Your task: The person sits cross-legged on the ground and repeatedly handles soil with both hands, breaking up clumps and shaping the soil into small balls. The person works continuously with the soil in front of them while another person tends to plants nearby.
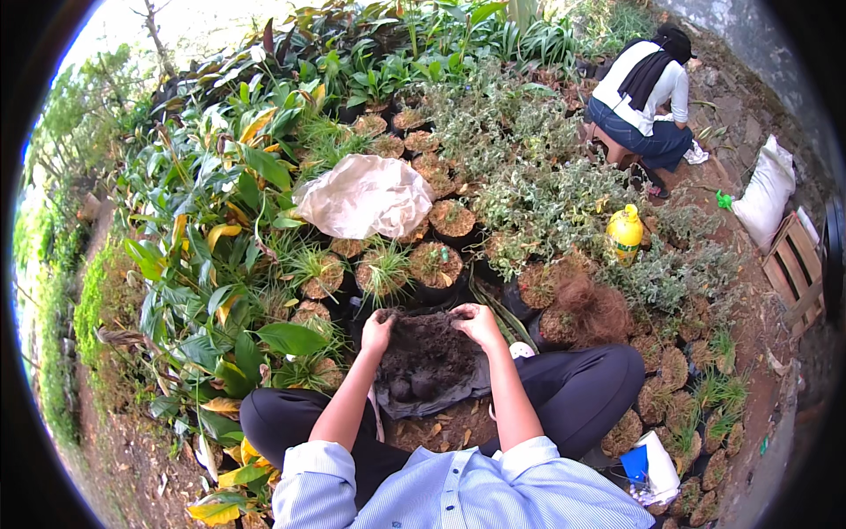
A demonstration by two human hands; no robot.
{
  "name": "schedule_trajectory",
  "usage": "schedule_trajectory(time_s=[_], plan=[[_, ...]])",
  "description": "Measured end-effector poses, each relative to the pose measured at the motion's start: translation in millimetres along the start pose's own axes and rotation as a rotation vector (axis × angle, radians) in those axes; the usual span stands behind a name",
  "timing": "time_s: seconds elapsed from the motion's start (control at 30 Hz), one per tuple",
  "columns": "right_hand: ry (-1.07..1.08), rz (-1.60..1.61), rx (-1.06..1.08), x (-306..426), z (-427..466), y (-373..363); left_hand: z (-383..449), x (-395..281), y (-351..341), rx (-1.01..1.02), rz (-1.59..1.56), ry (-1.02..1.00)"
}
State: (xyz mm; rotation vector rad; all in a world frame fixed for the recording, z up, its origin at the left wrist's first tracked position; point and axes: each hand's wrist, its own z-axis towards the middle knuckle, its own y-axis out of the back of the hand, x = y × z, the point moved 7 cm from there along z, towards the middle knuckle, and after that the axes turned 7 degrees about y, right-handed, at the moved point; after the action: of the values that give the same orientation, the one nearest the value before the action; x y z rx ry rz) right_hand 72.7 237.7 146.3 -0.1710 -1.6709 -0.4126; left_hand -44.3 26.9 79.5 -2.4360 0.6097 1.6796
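Between my knees lies a dark plastic sheet bearing a heap of dark soil, with round dark lumps at its near side. At the far left corner of the heap is my left hand, its fingers bent against the dark edge. My right hand is at the far right corner, fingertips pinched at the dark edge; whether they grip sheet or soil is unclear. Just beyond the hands stand potted plants with fibre-covered tops. A bundle of brown fibre rests on pots to the right.
A crumpled whitish plastic sheet lies over pots ahead. Leafy plants crowd the left. A yellow container stands among grey-green plants at right. Farther off, a person sits on a low stool near a white sack and a wooden crate.
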Motion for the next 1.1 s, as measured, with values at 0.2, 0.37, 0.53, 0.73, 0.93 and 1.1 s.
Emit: schedule_trajectory(time_s=[0.2,0.37,0.53,0.73,0.93,1.1], plan=[[-0.001,-0.122,-0.120,-32.4,13.8,14.3,4.2,6.0,-7.2,0.113,-0.147,-0.036],[-0.096,-0.362,-0.138,-80.3,22.7,9.8,0.7,5.1,-13.4,0.230,-0.235,0.046],[-0.245,-0.309,-0.137,-134.1,23.3,17.2,-20.6,-25.9,-25.0,0.333,-0.439,0.228],[0.010,-0.099,0.236,-42.4,15.1,-34.5,-10.2,-6.7,-25.9,0.339,-0.343,0.124],[0.221,-0.108,0.437,25.2,17.4,-48.9,-17.0,-34.9,-33.7,0.359,-0.158,-0.128],[0.265,-0.423,0.326,63.7,13.5,-26.4,-33.1,-59.4,-38.2,0.349,-0.213,-0.110]])
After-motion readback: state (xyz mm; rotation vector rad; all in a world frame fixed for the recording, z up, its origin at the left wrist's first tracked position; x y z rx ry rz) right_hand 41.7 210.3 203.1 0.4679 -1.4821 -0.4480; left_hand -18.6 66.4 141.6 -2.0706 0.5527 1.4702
